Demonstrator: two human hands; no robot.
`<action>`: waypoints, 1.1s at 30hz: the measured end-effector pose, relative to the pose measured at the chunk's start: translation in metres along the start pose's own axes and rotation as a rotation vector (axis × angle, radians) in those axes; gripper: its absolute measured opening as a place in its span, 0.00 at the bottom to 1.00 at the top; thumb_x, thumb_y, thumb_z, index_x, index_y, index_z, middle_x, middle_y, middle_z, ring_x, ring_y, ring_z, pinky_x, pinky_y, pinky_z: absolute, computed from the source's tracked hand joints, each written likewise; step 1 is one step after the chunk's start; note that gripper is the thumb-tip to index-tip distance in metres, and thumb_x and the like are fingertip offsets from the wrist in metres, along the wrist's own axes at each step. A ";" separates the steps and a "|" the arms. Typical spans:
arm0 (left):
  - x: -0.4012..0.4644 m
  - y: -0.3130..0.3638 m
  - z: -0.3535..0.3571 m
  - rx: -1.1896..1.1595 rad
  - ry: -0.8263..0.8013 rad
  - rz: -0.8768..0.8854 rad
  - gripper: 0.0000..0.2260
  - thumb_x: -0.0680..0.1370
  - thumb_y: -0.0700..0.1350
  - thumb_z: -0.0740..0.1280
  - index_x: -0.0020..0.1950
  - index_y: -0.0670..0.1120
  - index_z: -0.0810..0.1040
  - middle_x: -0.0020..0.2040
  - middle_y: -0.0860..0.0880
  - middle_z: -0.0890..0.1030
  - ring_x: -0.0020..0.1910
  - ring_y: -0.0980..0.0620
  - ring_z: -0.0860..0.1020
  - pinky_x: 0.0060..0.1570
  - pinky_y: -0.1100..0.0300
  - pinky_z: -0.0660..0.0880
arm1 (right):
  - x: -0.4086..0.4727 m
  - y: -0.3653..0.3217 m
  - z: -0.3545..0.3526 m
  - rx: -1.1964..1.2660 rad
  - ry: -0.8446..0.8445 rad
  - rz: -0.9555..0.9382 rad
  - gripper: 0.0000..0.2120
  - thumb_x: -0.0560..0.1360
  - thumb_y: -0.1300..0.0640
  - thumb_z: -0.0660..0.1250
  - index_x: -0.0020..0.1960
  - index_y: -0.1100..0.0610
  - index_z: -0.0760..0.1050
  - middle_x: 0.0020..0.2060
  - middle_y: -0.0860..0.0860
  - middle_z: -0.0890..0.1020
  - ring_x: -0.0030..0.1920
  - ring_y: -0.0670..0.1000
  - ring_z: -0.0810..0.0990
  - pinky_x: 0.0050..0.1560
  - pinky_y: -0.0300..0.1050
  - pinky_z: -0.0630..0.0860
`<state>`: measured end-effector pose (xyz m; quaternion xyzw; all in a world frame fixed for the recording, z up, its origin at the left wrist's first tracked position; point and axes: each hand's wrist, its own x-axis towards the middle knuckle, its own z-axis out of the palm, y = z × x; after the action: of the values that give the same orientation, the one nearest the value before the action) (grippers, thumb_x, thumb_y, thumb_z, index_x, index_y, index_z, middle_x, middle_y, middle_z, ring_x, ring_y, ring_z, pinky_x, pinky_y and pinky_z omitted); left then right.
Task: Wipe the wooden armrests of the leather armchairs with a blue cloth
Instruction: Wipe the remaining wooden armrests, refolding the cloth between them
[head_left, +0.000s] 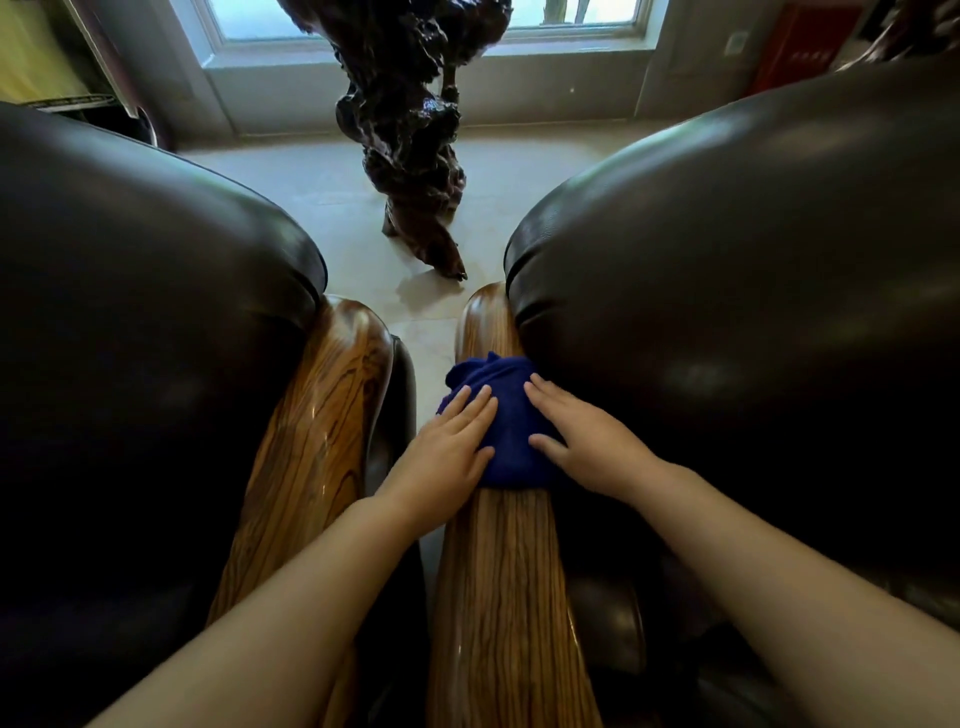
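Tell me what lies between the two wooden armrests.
In the head view, a narrow strip of pale floor runs between the left armrest and the right armrest; a dark carved wood sculpture stands farther along that gap.

Both hands, left and right, press a blue cloth flat onto the right armchair's wooden armrest.
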<state>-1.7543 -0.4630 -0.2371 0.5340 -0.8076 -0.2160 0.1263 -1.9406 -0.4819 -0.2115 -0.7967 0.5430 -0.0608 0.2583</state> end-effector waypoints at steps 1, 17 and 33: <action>-0.001 0.000 -0.002 -0.054 -0.022 0.000 0.26 0.80 0.47 0.57 0.74 0.51 0.50 0.76 0.54 0.49 0.71 0.62 0.42 0.68 0.64 0.41 | 0.000 0.000 -0.002 0.014 0.001 -0.002 0.30 0.77 0.54 0.61 0.75 0.54 0.51 0.76 0.49 0.53 0.74 0.46 0.51 0.70 0.37 0.48; 0.033 -0.004 -0.024 -0.248 -0.023 -0.197 0.27 0.75 0.44 0.67 0.71 0.49 0.63 0.71 0.47 0.67 0.68 0.50 0.67 0.64 0.59 0.63 | 0.015 0.002 0.006 0.227 0.223 0.138 0.25 0.72 0.56 0.69 0.68 0.53 0.68 0.69 0.49 0.70 0.68 0.48 0.67 0.67 0.37 0.58; -0.040 0.045 -0.010 -0.066 0.129 -0.137 0.11 0.72 0.41 0.68 0.53 0.49 0.77 0.54 0.50 0.77 0.49 0.58 0.73 0.49 0.66 0.67 | -0.068 -0.022 0.029 0.078 0.278 0.172 0.15 0.71 0.53 0.68 0.58 0.48 0.75 0.52 0.46 0.82 0.52 0.45 0.80 0.55 0.41 0.75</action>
<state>-1.7702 -0.4137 -0.2052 0.5962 -0.7519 -0.2157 0.1807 -1.9385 -0.4046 -0.2135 -0.7206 0.6368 -0.1695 0.2156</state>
